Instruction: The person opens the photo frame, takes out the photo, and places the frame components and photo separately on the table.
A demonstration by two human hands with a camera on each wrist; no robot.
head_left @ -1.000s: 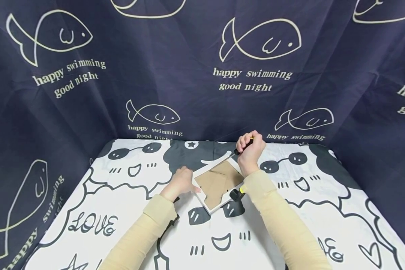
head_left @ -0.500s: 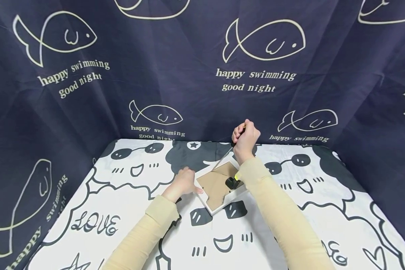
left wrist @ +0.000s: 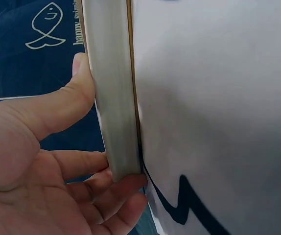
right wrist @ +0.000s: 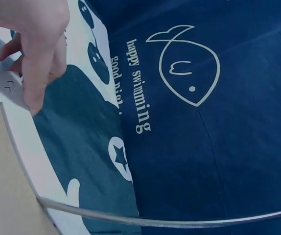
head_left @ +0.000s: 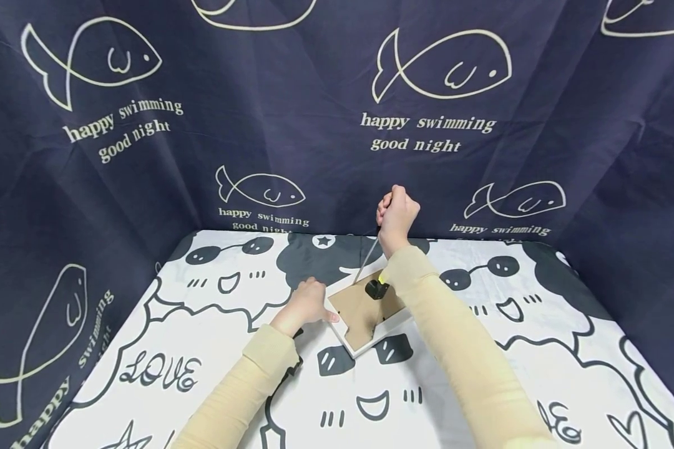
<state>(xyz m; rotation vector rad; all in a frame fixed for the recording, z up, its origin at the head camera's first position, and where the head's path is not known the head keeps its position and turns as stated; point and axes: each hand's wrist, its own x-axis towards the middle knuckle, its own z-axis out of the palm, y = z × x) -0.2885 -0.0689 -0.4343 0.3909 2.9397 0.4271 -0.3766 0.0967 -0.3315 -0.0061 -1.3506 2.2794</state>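
Observation:
A white picture frame (head_left: 390, 328) lies face down on the cloth, its brown backing board (head_left: 359, 312) facing up. My left hand (head_left: 306, 302) grips its left corner; in the left wrist view the thumb lies along the white side (left wrist: 113, 88) and the fingers curl round the corner's other side. Above the frame's far edge, my right hand (head_left: 397, 215) holds a screwdriver in its fist. The handle is mostly hidden by the fingers. Its long metal shaft (head_left: 366, 260) slants down, with the tip at the inner edge between rim and backing, as the right wrist view shows (right wrist: 130, 218).
A white cloth with black cartoon print (head_left: 371, 386) covers the table. Behind it hangs a dark blue curtain (head_left: 337, 125) with fish drawings. A black wrist camera (head_left: 376, 288) under the right forearm overlaps the backing in the head view.
My right hand has risen and shifted left, tilting the screwdriver's shaft steeper, with its tip now further left along the frame's far inner edge. My left hand keeps its grip on the corner.

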